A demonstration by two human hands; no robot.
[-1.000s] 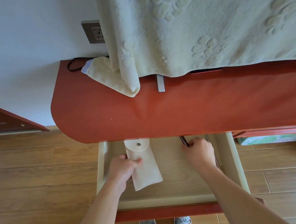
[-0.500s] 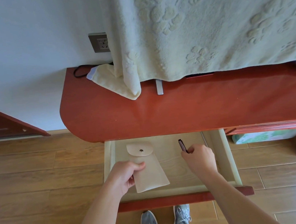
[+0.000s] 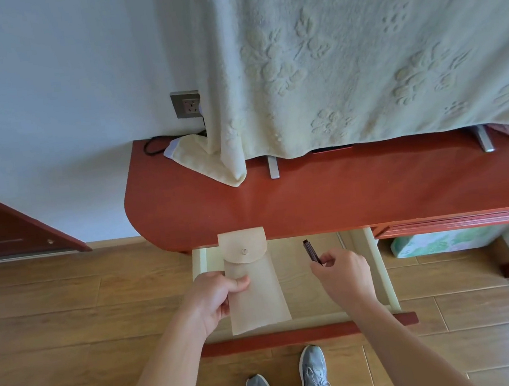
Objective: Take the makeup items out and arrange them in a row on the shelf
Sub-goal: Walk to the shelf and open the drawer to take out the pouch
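Step in hand: I judge this to be the lift-out, with both makeup items clear of the open drawer [image 3: 383, 273] and the red shelf [image 3: 344, 194] at 12 o'clock, bare along its front, as the place to set them.
Left hand [image 3: 213, 298]: at 7 o'clock, palm turned inward, thumb on top and fingers [image 3: 240, 281] closed in a pinch on the left edge of the beige pouch [image 3: 252, 287].
Beige pouch: held flat and roughly upright in view, snap flap toward the shelf, its top edge overlapping the shelf front; the lower end hangs over the drawer's near rim.
Right hand [image 3: 343, 278]: at 5 o'clock, wrist bent, fingertips closed on the lower end of a dark slim pencil [image 3: 312, 252].
Dark slim pencil: tilted, tip pointing to 11 o'clock, above the drawer floor and short of the shelf.
How I would do it: raise both hands together over the shelf lip, lay the pouch down first, then place the pencil beside it, parallel, not touching.
Watch for: the cream towel [image 3: 357, 49] draped at the back, and the metal feet [image 3: 273, 167] under it; I would keep the row forward of those.
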